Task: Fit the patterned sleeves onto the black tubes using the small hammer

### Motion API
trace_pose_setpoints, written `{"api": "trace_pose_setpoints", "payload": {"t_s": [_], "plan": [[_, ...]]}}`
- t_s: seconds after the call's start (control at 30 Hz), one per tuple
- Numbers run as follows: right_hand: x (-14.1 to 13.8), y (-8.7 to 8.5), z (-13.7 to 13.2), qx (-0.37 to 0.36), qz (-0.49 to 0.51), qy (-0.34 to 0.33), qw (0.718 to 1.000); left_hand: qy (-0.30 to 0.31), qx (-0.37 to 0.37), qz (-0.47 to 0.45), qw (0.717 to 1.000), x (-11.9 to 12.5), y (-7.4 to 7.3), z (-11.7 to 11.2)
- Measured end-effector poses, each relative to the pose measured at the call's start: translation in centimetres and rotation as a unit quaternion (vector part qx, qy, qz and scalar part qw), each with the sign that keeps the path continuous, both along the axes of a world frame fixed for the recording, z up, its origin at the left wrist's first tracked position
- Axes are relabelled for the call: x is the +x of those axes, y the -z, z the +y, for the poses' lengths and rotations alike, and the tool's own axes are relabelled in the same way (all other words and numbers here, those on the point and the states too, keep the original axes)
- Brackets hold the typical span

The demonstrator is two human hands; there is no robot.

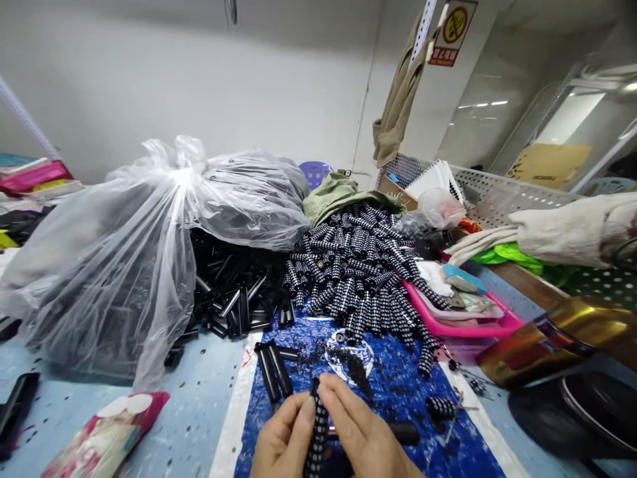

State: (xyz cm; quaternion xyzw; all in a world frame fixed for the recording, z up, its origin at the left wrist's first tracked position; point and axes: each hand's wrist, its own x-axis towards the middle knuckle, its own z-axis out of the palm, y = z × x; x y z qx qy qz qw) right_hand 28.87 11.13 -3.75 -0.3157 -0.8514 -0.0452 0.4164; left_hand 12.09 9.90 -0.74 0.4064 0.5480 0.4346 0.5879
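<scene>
Fingertips [307, 409] of the left hand [284, 435] and right hand [362, 428] pinch a checkered tube [317, 441] at six o'clock; beyond it, a heap of similar tubes [348, 272] lies toward twelve, loose black tubes [243, 311] toward eleven.

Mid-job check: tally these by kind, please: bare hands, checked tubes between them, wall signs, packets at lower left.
Hands, left hand and right hand: 2
Checked tube: 1
Sign: 1
Packet: 1
Total: 5

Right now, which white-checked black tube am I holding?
The tube between your left hand and right hand; the piled checked tubes lie beyond, unheld.
</scene>
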Motion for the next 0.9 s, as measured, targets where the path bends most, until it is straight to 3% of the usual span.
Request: {"api": "trace_pose_setpoints", "payload": {"t_s": [0.13, 0.23, 0.3, 0.37, 0.43, 0.5, 0.6, 0.67, 0.77, 0.9], "plan": [[-0.6, 0.4, -0.4, 0.007, -0.016, 0.002, 1.0, 0.074, -0.034, -0.042, 0.996, -0.9, 0.1, 0.1], [-0.7, 0.6, -1.1, -0.04, 0.014, 0.001, 0.999, 0.048, -0.108, -0.096, 0.988, -0.9, 0.4, -0.6], [-0.1, 0.9, -1.7, -0.082, 0.003, 0.004, 0.997, 0.022, -0.095, -0.086, 0.992, -1.5, 0.5, -1.1], [0.8, 1.5, -2.2, -0.104, -0.034, 0.021, 0.994, 0.009, -0.028, -0.018, 0.999, -2.8, 0.7, -1.3], [1.9, 2.4, -2.6, -0.106, -0.061, 0.045, 0.992, 0.014, 0.051, 0.11, 0.993, -4.8, 0.8, -1.2], [2.7, 3.1, -3.1, -0.125, -0.069, 0.048, 0.989, 0.042, 0.099, 0.261, 0.959, -6.8, 0.8, -0.9], [3.1, 2.8, -3.6, -0.148, -0.041, 0.042, 0.987, 0.118, 0.089, 0.407, 0.902, -8.7, 0.6, 0.0], [2.8, 2.0, -3.7, -0.154, 0.004, 0.033, 0.988, 0.167, 0.062, 0.425, 0.888, -9.2, 0.5, 0.8], [1.8, 1.4, -3.3, -0.144, 0.045, 0.016, 0.988, 0.201, 0.03, 0.406, 0.891, -9.2, 0.5, 1.8], [0.5, 1.5, -2.5, -0.155, -0.036, 0.005, 0.987, 0.228, 0.002, 0.356, 0.906, -9.3, 0.7, 2.8]]}}
